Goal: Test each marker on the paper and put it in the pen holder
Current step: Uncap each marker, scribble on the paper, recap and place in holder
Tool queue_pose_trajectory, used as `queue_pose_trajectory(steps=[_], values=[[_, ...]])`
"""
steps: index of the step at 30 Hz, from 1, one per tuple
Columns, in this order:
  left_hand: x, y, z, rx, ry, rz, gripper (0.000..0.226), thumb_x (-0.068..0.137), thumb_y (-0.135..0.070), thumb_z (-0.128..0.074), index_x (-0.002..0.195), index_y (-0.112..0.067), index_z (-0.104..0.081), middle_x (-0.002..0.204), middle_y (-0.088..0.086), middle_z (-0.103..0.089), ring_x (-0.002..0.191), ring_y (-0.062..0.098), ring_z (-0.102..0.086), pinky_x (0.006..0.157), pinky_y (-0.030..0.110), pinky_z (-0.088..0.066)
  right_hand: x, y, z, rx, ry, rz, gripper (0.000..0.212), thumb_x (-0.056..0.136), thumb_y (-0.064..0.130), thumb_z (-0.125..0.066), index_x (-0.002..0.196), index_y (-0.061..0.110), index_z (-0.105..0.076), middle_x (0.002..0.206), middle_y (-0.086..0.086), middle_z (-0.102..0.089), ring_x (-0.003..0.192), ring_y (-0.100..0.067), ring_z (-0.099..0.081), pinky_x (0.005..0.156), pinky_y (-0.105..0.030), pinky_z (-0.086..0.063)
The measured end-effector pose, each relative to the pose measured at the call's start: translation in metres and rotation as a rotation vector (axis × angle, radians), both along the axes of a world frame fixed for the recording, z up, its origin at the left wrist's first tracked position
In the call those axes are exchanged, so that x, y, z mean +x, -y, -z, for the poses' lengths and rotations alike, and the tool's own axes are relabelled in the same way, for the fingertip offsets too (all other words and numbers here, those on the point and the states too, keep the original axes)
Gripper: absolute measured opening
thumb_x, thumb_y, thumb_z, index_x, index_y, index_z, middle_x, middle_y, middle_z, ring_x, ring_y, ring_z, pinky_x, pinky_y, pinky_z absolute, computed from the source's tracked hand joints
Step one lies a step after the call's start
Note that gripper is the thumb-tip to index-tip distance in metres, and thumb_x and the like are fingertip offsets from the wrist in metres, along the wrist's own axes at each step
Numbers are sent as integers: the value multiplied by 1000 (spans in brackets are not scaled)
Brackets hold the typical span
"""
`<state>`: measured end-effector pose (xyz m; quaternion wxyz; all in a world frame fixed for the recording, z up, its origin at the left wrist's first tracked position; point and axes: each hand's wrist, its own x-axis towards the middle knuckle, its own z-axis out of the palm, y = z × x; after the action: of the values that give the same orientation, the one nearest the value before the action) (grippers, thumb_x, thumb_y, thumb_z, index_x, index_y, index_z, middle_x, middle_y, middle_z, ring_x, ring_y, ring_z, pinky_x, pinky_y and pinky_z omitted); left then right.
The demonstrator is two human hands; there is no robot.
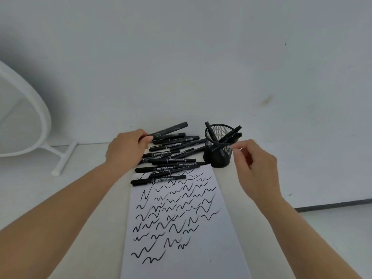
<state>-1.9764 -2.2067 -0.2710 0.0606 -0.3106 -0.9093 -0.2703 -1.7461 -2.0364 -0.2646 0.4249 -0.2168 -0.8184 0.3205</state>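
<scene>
Markers [167,158], black, piled across the far end of the scribbled paper [181,228] on the counter [96,158], left hand [125,149] pinching the farthest one, right hand [255,170] empty with fingers loosely apart beside the mesh holder [218,156] with several markers inside.

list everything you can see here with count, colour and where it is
loose markers: pile, too overlapped to count, black, on table beyond the paper's far edge
paper: one, white with black squiggles, centre of table
pen holder: one, black mesh, right of the pile, holding a few markers
table: one, off-white
white framed object: one, far left
left hand: fingers on the top marker of the pile
right hand: empty, beside the holder
</scene>
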Motion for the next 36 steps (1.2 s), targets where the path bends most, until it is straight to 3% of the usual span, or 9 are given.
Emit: queue_pose_trajectory(steps=[3, 6, 11, 15, 19, 23, 26, 33, 36], values=[[43, 18, -7, 90, 46, 84, 18, 93, -37, -43, 82, -35, -56, 69, -17, -65, 74, 10, -64, 73, 34, -48, -9, 33, -2, -277, 75, -182, 17, 87, 19, -56, 75, 28, -64, 51, 11, -51, 46, -3, -41, 46, -10, -31], [87, 28, -10, 226, 114, 173, 20, 91, -34, -45, 74, -37, -56, 64, -18, -64, 67, 2, -62, 67, 30, -49, -18, 66, 2, -623, 122, -364, 12, 90, 25, -53, 87, 26, -65, 52, 11, -54, 44, -1, -41, 43, -13, -33], [128, 36, -1, 135, 139, 298, 21, 92, -39, -40, 76, -37, -55, 58, -13, -59, 55, 2, -54, 54, 25, -41, -17, 89, 10, -1002, -104, -345, 21, 93, 29, -50, 82, 18, -64, 50, 7, -54, 42, -5, -41, 39, -16, -31], [135, 38, 4, 41, 90, 357, 19, 93, -39, -41, 86, -30, -56, 59, -12, -50, 55, 5, -46, 53, 25, -31, -12, 93, 16, -1134, -85, -341, 32, 91, 30, -54, 63, 16, -61, 44, 1, -45, 38, -10, -35, 34, -19, -25], [144, 42, 3, -53, -148, 440, 28, 91, -47, -40, 98, -26, -58, 76, -15, -52, 66, 4, -41, 52, 22, -27, -5, 94, 17, -1308, -4, -427, 44, 87, 30, -57, 45, 18, -60, 40, -1, -42, 31, -10, -29, 30, -18, -21], [147, 50, 2, -182, -282, 377, 35, 93, -50, -31, 99, -25, -55, 85, -9, -60, 75, 12, -52, 55, 28, -34, -2, 94, 12, -1212, 80, -421, 37, 88, 22, -54, 52, 12, -58, 39, -2, -43, 30, -11, -29, 31, -17, -21], [153, 59, 3, -223, -284, 366, 35, 94, -48, -28, 94, -23, -52, 71, -9, -49, 65, 17, -46, 50, 29, -27, -1, 96, 6, -1111, 139, -415, 35, 87, 16, -53, 53, 9, -55, 36, -4, -41, 29, -12, -26, 35, -21, -20], [169, 58, 11, 20, 246, 457, 34, 96, -42, -30, 67, -31, -43, 54, -7, -42, 52, 10, -38, 51, 28, -28, -6, 89, -1, -1015, 277, -445, 39, 83, 7, -49, 44, 7, -49, 29, -3, -27, 29, -11, -14, 43, -24, -11], [156, 76, 25, 104, 494, 452, 41, 95, -42, -33, 57, -32, -43, 52, -11, -43, 49, 8, -33, 48, 19, -29, 7, 42, -8, -1215, -53, -221, 37, 84, 4, -44, 48, 11, -39, 29, 1, -30, 22, -9, -20, 34, -11, -12]])
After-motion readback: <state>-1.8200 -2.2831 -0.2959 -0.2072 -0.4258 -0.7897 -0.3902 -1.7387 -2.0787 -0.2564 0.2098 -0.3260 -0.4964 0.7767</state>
